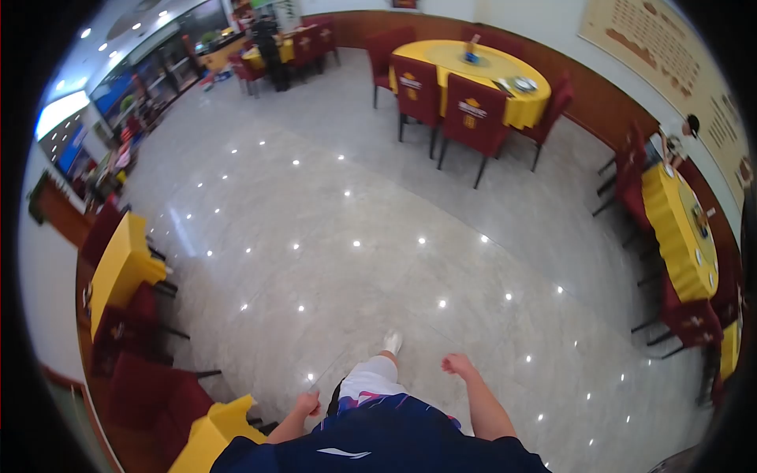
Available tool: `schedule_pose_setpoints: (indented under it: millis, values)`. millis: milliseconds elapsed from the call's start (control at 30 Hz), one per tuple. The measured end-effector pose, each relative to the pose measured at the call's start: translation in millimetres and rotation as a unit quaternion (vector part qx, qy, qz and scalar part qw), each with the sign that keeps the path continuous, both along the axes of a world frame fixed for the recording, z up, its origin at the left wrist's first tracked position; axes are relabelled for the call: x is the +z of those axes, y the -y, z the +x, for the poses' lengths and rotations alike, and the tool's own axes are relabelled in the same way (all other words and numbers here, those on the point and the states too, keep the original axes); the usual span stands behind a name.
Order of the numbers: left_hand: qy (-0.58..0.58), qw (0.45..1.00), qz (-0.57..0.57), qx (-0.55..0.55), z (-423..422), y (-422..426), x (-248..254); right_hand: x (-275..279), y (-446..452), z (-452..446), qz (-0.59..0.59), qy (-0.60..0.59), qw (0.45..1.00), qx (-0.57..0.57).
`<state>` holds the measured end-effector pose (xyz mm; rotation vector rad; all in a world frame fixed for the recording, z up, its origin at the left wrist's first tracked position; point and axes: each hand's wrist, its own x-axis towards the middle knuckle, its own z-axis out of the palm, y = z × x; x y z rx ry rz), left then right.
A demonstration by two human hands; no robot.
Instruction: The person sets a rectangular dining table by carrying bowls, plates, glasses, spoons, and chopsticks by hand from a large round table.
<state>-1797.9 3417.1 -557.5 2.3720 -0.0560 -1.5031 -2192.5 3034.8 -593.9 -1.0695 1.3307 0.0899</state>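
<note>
My left hand (308,404) hangs low beside my white shorts, its fingers curled in and nothing visible in them. Out in front of my body on the other side, my right hand (457,365) is loosely closed, also with nothing showing in it. Neither hand touches any furniture. The nearest furnishing to my left hand is a table with a yellow cloth (221,432) at the lower left. One white shoe (393,341) shows on the shiny grey floor (331,276) below me.
Ahead stands a round table with a yellow cloth (532,110), ringed by dark red chairs (475,110). Another yellow-clothed table (669,229) is along the right wall, where a person (674,142) leans over it. More tables and chairs line the left wall. A person in dark clothes (270,51) stands farther back.
</note>
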Motion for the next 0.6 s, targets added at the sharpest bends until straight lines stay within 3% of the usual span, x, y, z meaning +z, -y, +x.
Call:
schedule_pose_setpoints:
  millis: [100,133,200,233,267,367,400,433,467,500,600]
  values:
    - [-0.066,0.995,0.030,-0.069,38.1,45.9,-29.8,65.4,69.6,75.6,0.004,0.033,0.989,0.147]
    - [-0.067,0.985,-0.012,-0.157,50.4,57.4,-30.4,67.5,82.5,86.3,0.011,0.028,0.991,0.129]
    - [-0.080,0.961,-0.059,-0.257,61.1,117.7,-15.9,71.3,125.0,93.0,-0.102,-0.015,0.971,0.216]
    - [-0.091,0.984,0.032,-0.148,67.3,153.7,-7.5,75.6,143.4,85.3,-0.099,-0.024,0.975,0.200]
    - [-0.095,0.987,0.123,-0.040,75.0,192.6,1.1,70.2,156.3,69.2,-0.104,-0.048,0.978,0.174]
    - [-0.128,0.989,0.042,-0.060,103.7,300.7,-41.7,63.3,187.2,-7.3,-0.096,-0.112,0.986,0.080]
    - [-0.037,0.959,-0.036,-0.279,104.7,344.5,-51.6,60.4,188.1,-38.3,-0.088,-0.124,0.988,0.000]
    - [0.056,0.869,-0.112,-0.480,105.4,395.4,-62.9,55.2,187.8,-70.8,-0.079,-0.134,0.985,-0.081]
    - [0.180,0.799,-0.168,-0.549,102.4,446.2,-93.2,45.5,182.7,-102.4,-0.044,-0.135,0.970,-0.199]
    - [0.134,0.917,-0.147,-0.345,82.1,510.6,-73.3,60.5,176.1,-125.3,-0.059,-0.112,0.957,-0.261]
    - [0.114,0.897,-0.273,-0.330,28.4,690.8,-46.1,96.6,154.1,-171.2,0.035,-0.118,0.891,-0.437]
